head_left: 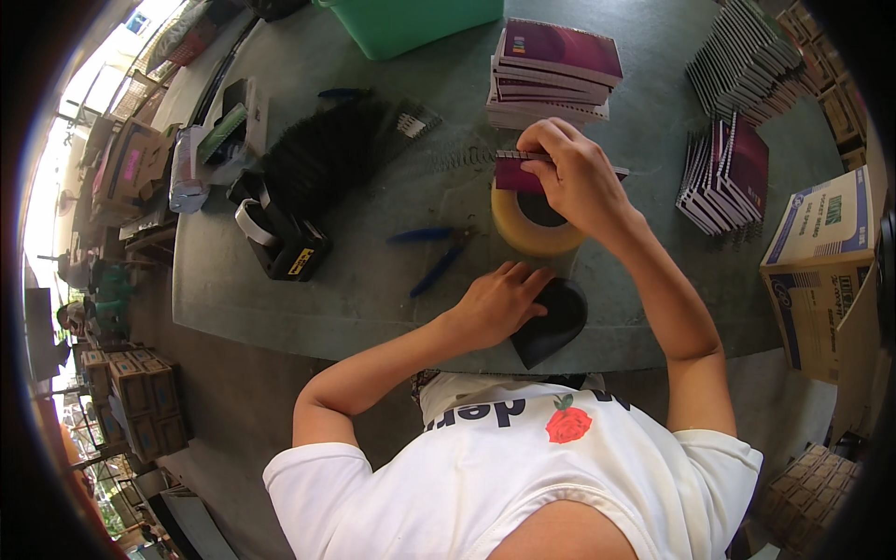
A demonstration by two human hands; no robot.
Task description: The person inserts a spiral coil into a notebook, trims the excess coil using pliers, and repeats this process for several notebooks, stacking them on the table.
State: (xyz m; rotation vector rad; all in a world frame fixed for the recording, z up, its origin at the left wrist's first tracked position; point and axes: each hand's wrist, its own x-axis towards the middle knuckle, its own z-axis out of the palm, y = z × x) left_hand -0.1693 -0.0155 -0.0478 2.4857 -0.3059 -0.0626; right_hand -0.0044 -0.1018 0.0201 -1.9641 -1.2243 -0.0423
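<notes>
Two hands at frame centre: right hand (576, 173) grips a notebook (516, 174) over a tape roll (534, 225); left hand (501, 301) rests flat, unclenched, on a black sheet (558, 320) on the worktop (373, 280).

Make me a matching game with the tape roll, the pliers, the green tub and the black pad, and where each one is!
Things:
1. tape roll
2. blue-handled pliers
3. green tub
4. black pad

Places:
A. at the far edge of the table
B. under the left hand
C. just below the right hand and the maroon notebook it holds
D. lying flat, left of the tape roll

Pairs: 1-C, 2-D, 3-A, 4-B
</notes>
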